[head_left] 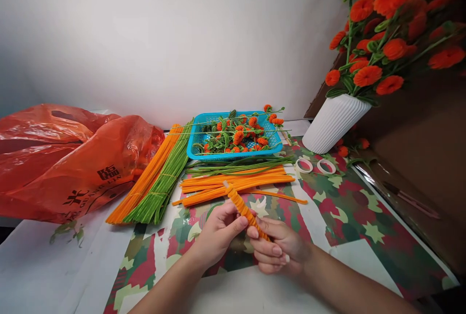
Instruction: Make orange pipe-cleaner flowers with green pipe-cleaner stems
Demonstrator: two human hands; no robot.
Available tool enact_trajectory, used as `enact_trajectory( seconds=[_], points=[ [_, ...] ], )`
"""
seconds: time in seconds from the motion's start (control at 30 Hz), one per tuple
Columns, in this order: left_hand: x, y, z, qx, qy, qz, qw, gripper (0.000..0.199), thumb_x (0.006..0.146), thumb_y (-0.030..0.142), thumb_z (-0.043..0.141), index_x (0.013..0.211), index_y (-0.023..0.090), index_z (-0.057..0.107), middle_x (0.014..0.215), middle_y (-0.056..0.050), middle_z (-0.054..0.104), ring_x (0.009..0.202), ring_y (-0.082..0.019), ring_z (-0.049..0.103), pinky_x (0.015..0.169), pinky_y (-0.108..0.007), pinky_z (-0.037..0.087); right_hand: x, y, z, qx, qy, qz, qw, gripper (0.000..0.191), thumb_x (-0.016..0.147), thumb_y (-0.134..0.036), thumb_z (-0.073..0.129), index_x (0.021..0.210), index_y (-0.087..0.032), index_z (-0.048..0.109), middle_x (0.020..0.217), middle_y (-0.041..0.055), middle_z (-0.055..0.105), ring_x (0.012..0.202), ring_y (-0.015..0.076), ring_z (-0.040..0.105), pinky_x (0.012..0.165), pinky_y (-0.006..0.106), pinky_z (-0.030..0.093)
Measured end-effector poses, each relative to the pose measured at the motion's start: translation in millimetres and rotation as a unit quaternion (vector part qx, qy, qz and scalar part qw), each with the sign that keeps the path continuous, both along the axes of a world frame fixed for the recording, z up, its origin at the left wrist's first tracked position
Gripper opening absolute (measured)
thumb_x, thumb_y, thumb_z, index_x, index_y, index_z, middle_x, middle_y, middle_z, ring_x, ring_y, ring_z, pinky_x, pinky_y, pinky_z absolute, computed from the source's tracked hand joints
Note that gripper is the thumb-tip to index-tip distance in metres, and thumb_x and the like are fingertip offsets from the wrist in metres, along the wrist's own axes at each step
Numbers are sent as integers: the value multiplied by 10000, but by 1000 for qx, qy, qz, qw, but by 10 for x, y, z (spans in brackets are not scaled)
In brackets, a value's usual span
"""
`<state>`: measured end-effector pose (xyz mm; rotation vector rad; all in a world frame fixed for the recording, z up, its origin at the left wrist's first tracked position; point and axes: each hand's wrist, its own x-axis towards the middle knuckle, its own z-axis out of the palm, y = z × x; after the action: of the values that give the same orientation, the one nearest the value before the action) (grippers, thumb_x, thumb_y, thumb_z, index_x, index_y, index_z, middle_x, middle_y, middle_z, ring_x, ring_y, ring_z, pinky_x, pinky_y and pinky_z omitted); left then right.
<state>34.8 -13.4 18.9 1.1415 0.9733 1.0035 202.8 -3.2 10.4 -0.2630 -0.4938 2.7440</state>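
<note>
You grip the orange coiled piece between the closed fingers of your left hand and right hand, tilted above the patterned table cover, nearer you than the blue basket.

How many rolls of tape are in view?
2. The left roll lies nearer the blue basket; the right roll lies beside it, in front of the white vase. Any inside the orange-red bag would be hidden.
</note>
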Motion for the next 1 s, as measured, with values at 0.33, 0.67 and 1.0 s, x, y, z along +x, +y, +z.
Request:
enact_trajectory(
  seconds=[0.33,0.67,1.0],
  points=[
    [12,-23,-23,37,12,34,999,306,786,449,635,791,144,657,802,-50,599,748,-162,531,712,-253,438,-47,-60,-32,-2,-3,-30,1000,269,912,-399,502,871,-137,544,427,-83,462,295,48,257,369,198,214],
    [22,-9,5,1,27,39,999,286,778,424,651,713,145,659,690,-35,569,687,-151,513,670,-247,425,-95,-72,-25,29,-104,-124,986,314,836,-446,625,803,-157,506,429,-100,445,310,18,242,401,188,210],
    [57,-35,13,37,71,93,992,314,782,436,637,660,148,606,741,-40,551,697,-152,501,642,-252,409,-149,-94,-103,180,-246,-229,924,414,798,-544,621,748,-152,498,470,-68,501,342,20,333,393,187,217]
  ],
)
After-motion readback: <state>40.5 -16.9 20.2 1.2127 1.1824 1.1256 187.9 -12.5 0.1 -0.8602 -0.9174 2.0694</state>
